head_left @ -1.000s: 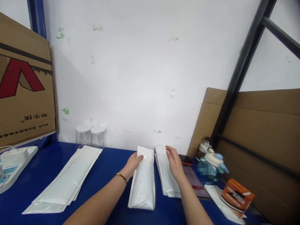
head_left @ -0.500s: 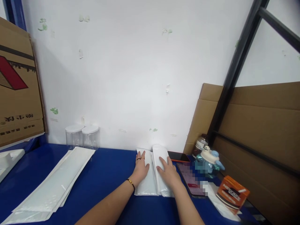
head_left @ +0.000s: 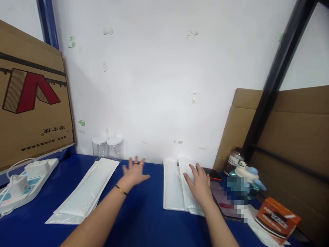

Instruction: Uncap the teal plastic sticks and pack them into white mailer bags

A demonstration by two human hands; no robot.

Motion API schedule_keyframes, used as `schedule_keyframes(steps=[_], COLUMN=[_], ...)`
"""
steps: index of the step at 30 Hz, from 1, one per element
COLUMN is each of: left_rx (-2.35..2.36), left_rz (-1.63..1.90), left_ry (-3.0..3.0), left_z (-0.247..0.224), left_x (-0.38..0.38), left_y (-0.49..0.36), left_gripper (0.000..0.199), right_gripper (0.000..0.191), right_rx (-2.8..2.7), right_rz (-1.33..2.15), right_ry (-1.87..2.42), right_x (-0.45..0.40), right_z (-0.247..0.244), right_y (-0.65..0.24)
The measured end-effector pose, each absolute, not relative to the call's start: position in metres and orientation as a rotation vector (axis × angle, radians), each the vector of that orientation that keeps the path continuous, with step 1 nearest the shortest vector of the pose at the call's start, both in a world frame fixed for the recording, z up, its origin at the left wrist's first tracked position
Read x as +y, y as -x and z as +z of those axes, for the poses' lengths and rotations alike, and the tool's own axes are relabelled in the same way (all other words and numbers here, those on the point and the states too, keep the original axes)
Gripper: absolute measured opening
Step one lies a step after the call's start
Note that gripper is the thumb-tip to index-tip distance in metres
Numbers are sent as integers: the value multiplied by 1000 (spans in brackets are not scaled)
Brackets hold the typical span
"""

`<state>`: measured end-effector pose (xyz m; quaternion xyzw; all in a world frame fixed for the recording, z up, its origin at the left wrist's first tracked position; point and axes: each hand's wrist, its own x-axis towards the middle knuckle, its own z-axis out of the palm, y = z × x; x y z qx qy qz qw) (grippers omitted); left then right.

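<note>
My left hand (head_left: 135, 173), with rings and a bracelet, is over the blue tabletop with its fingers spread, holding nothing. To its left lies a stack of long white plastic-fronted packets (head_left: 86, 192). My right hand (head_left: 198, 183) lies with fingers apart on the right one of two side-by-side white packets (head_left: 185, 175). The other white packet (head_left: 172, 187) lies just left of it, touched by neither hand.
Two clear lidded jars (head_left: 114, 149) stand against the wall. A power strip (head_left: 42, 176) with plugs is at left, below a cardboard box (head_left: 33, 133). On the right are phones (head_left: 223, 200), a brown bottle (head_left: 235, 159), a teal cup (head_left: 246, 181) and an orange box (head_left: 277, 219).
My left hand has lifted off the left packet of the pair and moved left. My right hand remains on the right packet. The view has turned left, showing more of the power strip.
</note>
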<state>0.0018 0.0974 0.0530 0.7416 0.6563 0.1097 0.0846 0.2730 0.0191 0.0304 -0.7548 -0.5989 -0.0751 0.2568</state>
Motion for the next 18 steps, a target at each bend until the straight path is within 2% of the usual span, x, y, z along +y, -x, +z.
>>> schedule_keyframes(steps=[4, 7, 14, 18], left_rx=[2488, 2482, 2488, 2471], left_rz=[274, 272, 416, 552], left_ry=[-1850, -1737, -1937, -1951], left_z=[64, 57, 42, 52], left_x=[90, 84, 81, 82], left_y=[94, 128, 140, 143], left_gripper=[96, 96, 66, 64], right_gripper=[52, 52, 45, 46], right_rx=[-1954, -2177, -2204, -2186], right_rz=[-141, -84, -137, -109], right_ry=[1837, 1751, 1977, 2004], right_x=[14, 16, 26, 27], right_z=[26, 11, -9, -11], right_y=[-235, -206, -199, -203])
